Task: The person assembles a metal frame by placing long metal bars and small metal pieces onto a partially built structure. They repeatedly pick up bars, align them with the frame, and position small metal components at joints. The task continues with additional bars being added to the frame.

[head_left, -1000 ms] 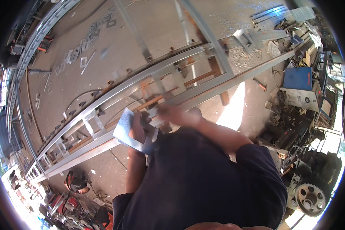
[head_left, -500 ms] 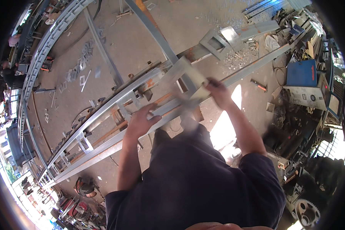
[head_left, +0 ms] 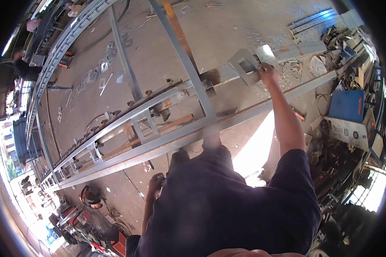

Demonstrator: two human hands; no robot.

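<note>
My right hand (head_left: 269,75) reaches out to the far right and grips the edge of a flat grey metal plate with a square hole (head_left: 246,65). The plate is over the far steel beam (head_left: 300,50), and whether it rests there is hard to make out. Close to my body on the left, my left hand (head_left: 156,183) hangs low with curled fingers. Whatever it may hold is hidden. Between my hands a long steel frame (head_left: 176,133) crosses the view, joined by a crosspiece (head_left: 182,55).
A blue case (head_left: 346,105) sits on a pale machine (head_left: 349,130) at the right, near scrap metal (head_left: 354,47). An orange-handled tool (head_left: 298,113) lies on the floor. Small cut plates (head_left: 103,64) are scattered at the left. Another person (head_left: 23,66) is far left.
My right hand has carried the holed plate away from my body to the far beam. My left hand has drawn back from above the frame to beside my body. The view has shifted slightly.
</note>
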